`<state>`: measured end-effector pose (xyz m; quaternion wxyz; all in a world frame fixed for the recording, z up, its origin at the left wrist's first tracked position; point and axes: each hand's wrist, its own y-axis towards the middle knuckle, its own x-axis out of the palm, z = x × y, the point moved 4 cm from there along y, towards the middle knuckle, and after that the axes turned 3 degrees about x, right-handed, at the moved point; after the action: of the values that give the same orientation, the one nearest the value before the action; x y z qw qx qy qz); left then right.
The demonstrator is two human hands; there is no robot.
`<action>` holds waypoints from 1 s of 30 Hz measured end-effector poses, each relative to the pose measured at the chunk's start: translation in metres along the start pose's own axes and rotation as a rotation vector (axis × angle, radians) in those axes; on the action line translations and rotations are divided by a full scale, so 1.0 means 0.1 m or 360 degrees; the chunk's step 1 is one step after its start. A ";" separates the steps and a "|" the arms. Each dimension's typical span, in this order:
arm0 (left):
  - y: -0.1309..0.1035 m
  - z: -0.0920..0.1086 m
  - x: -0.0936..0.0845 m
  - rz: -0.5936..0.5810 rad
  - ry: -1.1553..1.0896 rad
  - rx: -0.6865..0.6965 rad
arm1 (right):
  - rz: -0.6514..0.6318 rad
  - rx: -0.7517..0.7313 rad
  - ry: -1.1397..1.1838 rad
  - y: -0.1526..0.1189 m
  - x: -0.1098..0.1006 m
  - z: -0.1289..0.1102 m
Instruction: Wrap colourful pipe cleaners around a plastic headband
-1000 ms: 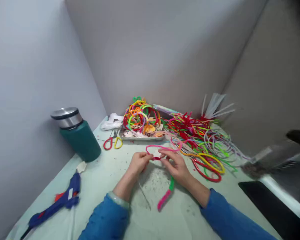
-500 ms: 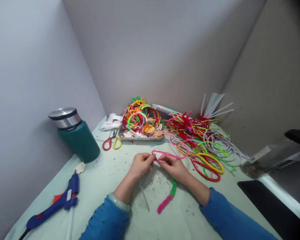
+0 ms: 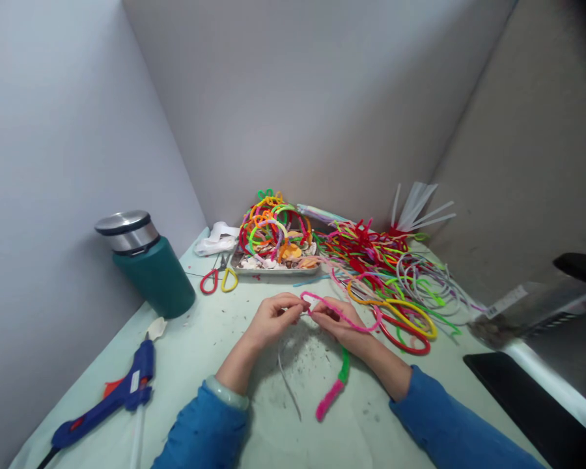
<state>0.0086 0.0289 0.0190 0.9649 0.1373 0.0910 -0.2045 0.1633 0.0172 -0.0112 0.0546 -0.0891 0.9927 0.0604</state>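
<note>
My left hand [image 3: 276,318] is closed in a pinch near the middle of the table, its fingertips at a pink pipe cleaner [image 3: 339,311]. A thin grey strip [image 3: 289,384] hangs below that hand and seems to run up into its fingers. Close beside it, my right hand [image 3: 340,322] also pinches the pink pipe cleaner, whose long free part loops over the back of this hand. Below the right hand hangs a fuzzy green and pink wrapped end [image 3: 336,389]. Whether it joins the grey strip is hidden by my fingers.
Behind my hands, a metal tray [image 3: 278,271] holds colourful fuzzy loops. Small scissors [image 3: 219,277] lie left of it, large scissors [image 3: 410,329] to the right before a pipe cleaner heap [image 3: 371,251]. A green flask [image 3: 153,277] and blue glue gun [image 3: 112,397] are on the left.
The pink pipe cleaner's loop has swung down and right over my right hand. The hanging grey strip and the green and pink end have shifted slightly right.
</note>
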 end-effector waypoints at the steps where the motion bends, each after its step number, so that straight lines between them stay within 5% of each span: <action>1: 0.00 0.00 0.00 -0.0021 -0.0004 -0.0004 | -0.0012 0.0002 0.0015 -0.01 0.00 -0.01; 14: 0.01 -0.07 0.02 -0.0020 -0.0047 -0.0105 | -0.0096 -0.0007 0.0160 -0.04 0.01 0.00; 30: -0.02 -0.01 0.06 0.0161 0.0152 0.0245 | 0.0042 -0.0132 0.0117 -0.02 0.00 0.00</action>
<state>0.0129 0.0254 0.0167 0.9551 0.2252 0.1137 -0.1553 0.1639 0.0149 -0.0117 0.0136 -0.0804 0.9918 0.0988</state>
